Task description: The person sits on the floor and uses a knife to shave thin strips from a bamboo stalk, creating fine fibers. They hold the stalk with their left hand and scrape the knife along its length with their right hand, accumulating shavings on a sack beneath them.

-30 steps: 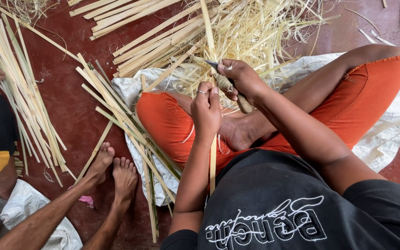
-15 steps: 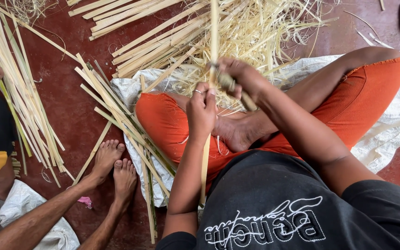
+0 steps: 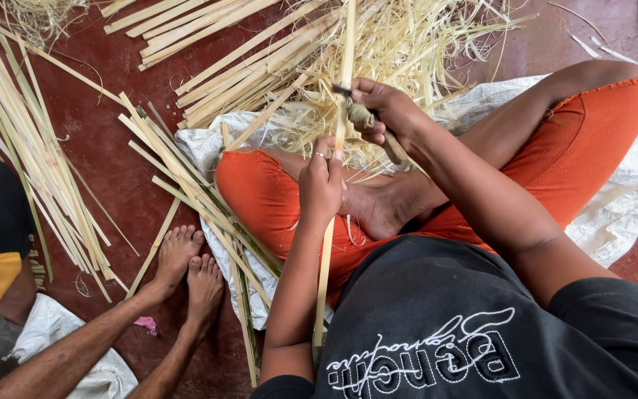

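Plainly, the long bamboo strip (image 3: 337, 185) stands nearly upright in front of the seated person, running from under the left forearm up past both hands to the top edge of the view. The left hand (image 3: 321, 181) is closed around it at mid-length, thumb and fingers pinching its flat faces, a ring on one finger. The right hand (image 3: 384, 111) is clenched on a knife (image 3: 367, 122) with a cord-wrapped handle, its short dark blade set against the strip's edge just above the left hand.

Judging by its look, the strip is light, thin and springy: stiff along its length, easy to bend across the flat, and likely to split along the grain. Its edges may be sharp and splintery, so holding it by the flat faces, close under the blade, seems the surest hold.

Pale curled shavings (image 3: 415, 44) lie heaped beyond the orange-clad knees (image 3: 260, 196). Flat split bamboo slats (image 3: 208, 44) lie on the dark red floor (image 3: 112, 162), with a white woven sack (image 3: 622, 192) under the sitter. Another person's bare feet (image 3: 190, 270) rest nearby.
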